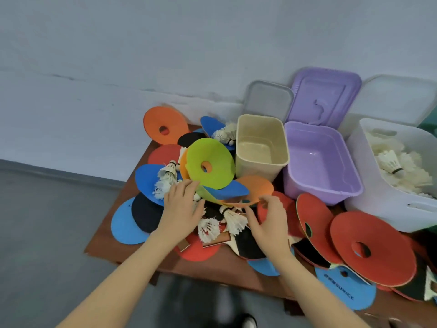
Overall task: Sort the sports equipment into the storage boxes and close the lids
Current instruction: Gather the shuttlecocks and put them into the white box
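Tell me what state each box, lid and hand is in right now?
Beige box: open, empty.
Purple box: open, empty.
Purple lid: off, leaning on the wall.
White box: open, holding shuttlecocks.
Left hand: resting on the pile.
Right hand: pinching the orange disc.

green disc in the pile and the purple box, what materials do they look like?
Green disc: probably soft flexible plastic or rubber; matte, thin, and it curls into a cone shape. Purple box: likely rigid moulded plastic; smooth and glossy, with light glinting on its floor and rounded moulded rim.
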`<state>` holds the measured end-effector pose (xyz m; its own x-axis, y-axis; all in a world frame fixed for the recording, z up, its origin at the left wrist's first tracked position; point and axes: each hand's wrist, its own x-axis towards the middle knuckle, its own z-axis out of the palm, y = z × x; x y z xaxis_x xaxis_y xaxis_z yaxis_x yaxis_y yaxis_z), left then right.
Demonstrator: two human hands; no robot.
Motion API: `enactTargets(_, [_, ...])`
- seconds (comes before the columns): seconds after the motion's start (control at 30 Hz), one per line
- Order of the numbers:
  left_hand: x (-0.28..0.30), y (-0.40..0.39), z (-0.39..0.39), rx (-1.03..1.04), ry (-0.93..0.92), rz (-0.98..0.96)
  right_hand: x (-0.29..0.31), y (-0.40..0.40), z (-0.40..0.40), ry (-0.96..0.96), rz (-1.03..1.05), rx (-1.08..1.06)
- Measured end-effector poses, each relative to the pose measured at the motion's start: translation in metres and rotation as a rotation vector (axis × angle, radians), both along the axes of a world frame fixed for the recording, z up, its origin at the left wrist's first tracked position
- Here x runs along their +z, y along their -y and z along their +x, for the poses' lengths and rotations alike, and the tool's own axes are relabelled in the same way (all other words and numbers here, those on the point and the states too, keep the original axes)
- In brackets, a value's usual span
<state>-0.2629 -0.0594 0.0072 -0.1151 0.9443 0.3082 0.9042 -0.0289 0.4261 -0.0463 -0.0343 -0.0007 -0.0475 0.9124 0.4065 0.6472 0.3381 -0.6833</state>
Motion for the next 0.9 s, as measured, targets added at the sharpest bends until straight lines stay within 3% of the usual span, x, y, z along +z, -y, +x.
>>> enactTargets(0.17, [-0.034,0.023,0.002,-0.016,-0.071,-0.061,-0.044,0.018,-0.006,0.147,-0.257,-0.077])
enactTargets(0.33, [-0.058,0.026,0.01,-0.026,-0.261,-0.156,-0.064,0.012,-0.016,0.134,-0.39,-0.069])
enactTargets(0.47, [-0.067,0.018,0.012,-0.038,-0.251,-0.102,-0.067,0.009,-0.022,0.123,-0.361,-0.061])
enactTargets(0.67, [-0.075,0.006,0.011,-0.064,-0.165,-0.021,-0.061,0.026,-0.001,-0.081,-0.231,-0.025])
enactTargets(0.9, [-0.06,0.021,0.019,-0.065,-0.087,0.236,-0.049,0.043,0.026,-0.096,-0.214,-0.018])
